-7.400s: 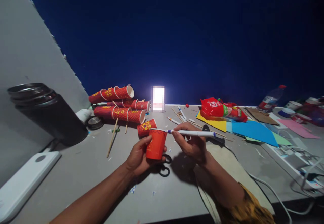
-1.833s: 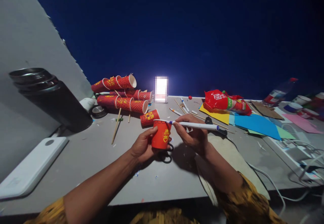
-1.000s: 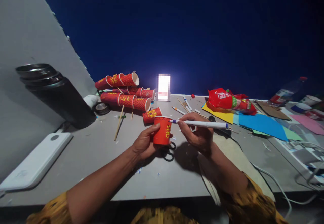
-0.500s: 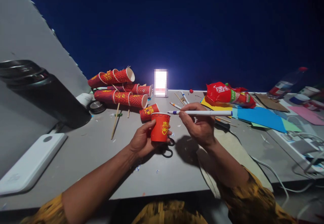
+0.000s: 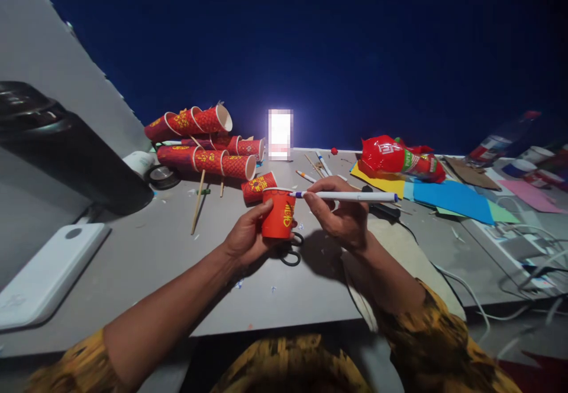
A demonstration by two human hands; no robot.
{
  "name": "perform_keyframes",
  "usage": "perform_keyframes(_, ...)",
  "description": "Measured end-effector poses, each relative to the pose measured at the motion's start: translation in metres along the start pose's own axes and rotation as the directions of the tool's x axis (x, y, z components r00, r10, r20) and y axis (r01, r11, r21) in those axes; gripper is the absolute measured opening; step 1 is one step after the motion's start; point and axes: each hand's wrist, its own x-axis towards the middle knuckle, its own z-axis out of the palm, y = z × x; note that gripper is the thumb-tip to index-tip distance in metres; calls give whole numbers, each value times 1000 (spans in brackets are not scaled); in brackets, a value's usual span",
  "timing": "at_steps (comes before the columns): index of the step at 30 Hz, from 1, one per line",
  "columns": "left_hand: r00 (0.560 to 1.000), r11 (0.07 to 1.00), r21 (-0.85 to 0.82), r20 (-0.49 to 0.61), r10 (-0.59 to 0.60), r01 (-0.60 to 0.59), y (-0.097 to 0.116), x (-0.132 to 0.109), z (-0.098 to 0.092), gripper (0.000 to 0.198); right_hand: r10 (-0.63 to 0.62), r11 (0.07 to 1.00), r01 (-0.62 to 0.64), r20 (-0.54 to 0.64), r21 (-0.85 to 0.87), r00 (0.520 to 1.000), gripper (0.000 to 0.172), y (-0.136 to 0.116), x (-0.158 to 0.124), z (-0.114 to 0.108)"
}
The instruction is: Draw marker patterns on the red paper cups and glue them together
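My left hand (image 5: 243, 240) is wrapped round a small red paper cup (image 5: 277, 214) with yellow print, held upright just above the grey table (image 5: 146, 257). My right hand (image 5: 339, 218) pinches a white pen (image 5: 350, 196) that lies level, its blue tip touching the cup's rim on the right side. Black scissors (image 5: 290, 251) lie on the table right under the cup, partly hidden by my left hand.
Stacks of red cups (image 5: 199, 144) lie on their sides at the back left, with wooden sticks (image 5: 197, 206) near them. A black flask (image 5: 66, 150) and a white slab (image 5: 42, 274) sit at the left. A red bag (image 5: 399, 159), coloured paper sheets (image 5: 448, 197) and cables (image 5: 523, 251) fill the right.
The cup has been turned in my left hand, so its yellow print now faces me, while the pen tip stays at the rim. The view has shifted slightly.
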Motion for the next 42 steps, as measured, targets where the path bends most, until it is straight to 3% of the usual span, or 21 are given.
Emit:
perform_keyframes(10,999,998,31,-10,-51,51,1,0,-1,38,57,998,-57,28,-7,998,6,5,-1,1)
perform_keyframes(25,999,999,28,30,-25,24,-1,1,-3,34,-38,999,37,40,17,998,7,3,1,3)
perform_keyframes(42,1000,999,27,-6,-16,17,-1,1,0,34,-25,1000,25,80,8,996,10,3,2,0)
